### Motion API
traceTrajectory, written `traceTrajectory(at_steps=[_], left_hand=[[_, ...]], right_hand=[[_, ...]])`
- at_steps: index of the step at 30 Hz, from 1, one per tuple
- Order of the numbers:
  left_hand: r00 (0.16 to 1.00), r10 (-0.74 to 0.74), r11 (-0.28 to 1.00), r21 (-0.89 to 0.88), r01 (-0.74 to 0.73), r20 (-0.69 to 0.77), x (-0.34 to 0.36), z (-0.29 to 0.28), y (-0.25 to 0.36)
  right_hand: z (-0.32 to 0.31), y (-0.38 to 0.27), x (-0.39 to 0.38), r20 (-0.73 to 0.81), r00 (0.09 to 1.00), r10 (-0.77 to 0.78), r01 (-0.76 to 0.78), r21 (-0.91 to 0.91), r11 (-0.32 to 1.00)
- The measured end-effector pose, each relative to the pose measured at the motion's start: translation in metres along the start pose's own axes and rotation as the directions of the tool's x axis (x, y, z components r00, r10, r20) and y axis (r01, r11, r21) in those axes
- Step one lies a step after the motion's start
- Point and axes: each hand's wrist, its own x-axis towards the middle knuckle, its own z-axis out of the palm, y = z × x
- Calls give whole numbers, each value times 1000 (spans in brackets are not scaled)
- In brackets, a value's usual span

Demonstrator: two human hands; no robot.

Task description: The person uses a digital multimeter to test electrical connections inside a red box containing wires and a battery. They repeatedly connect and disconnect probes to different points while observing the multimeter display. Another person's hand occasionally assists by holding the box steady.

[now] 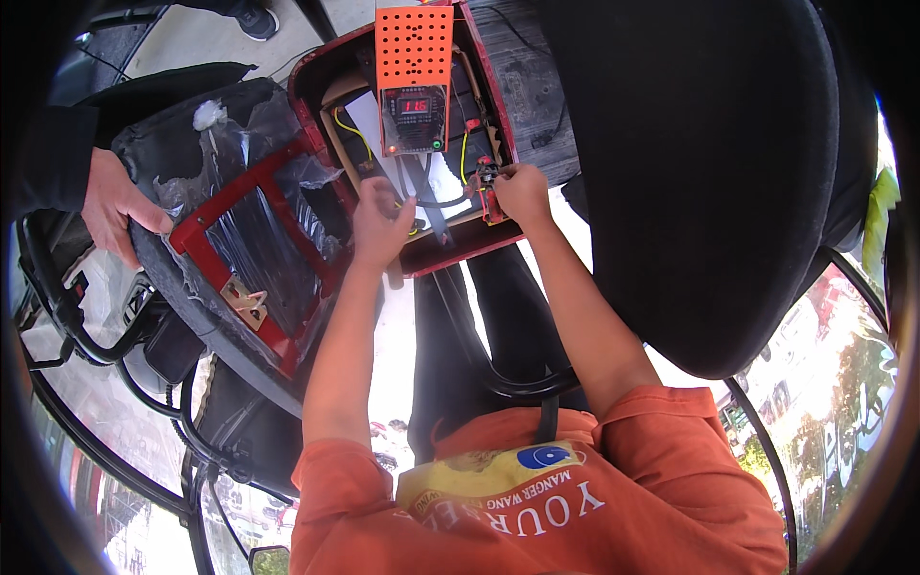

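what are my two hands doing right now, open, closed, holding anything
Left hand: fingers partly curled near the black cable; whether it grips anything can't be told.
Right hand: closed on the red clip.

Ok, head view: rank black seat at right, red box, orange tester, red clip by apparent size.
1. Black seat; likely nearer the camera, so real size unsure
2. Red box
3. Orange tester
4. Red clip, partly hidden by fingers

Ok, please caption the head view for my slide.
Left hand and right hand over an open red box with an orange perforated device showing red digits.
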Motion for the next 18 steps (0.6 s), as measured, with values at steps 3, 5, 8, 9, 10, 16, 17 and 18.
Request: traceTrajectory(at_steps=[3,5,8,9,10,16,17,18], left_hand=[[981,178,982,54,-182,72,-9,0,-9],[919,363,910,156,-385,152,-10,-3,-19],[941,320,854,398,-336,109,-17,-4,-9],[957,282,847,451,-282,68,-22,-5,-4],[991,117,862,502,-71,-61,-25,-2,3],[829,-395,912,-280,300,-397,-35,18,-18],[825,-407,890,-374,261,-393,-36,23,-33],[825,-361,924,-289,252,-434,-35,20,-36]], right_hand=[[1,0,0,-2,1000,9,-9,-11,1000],[1,0,1,-2,1000,25,-25,15,1000],[3,9,7,-3,1000,3,-3,-52,999],[5,9,6,-5,1000,-6,6,-68,998],[6,9,6,4,1000,9,-9,-66,998],[2,3,3,-8,999,34,-34,-27,999],[4,6,4,-23,1000,7,-9,-50,999],[5,6,4,-35,999,-19,16,-72,997]])
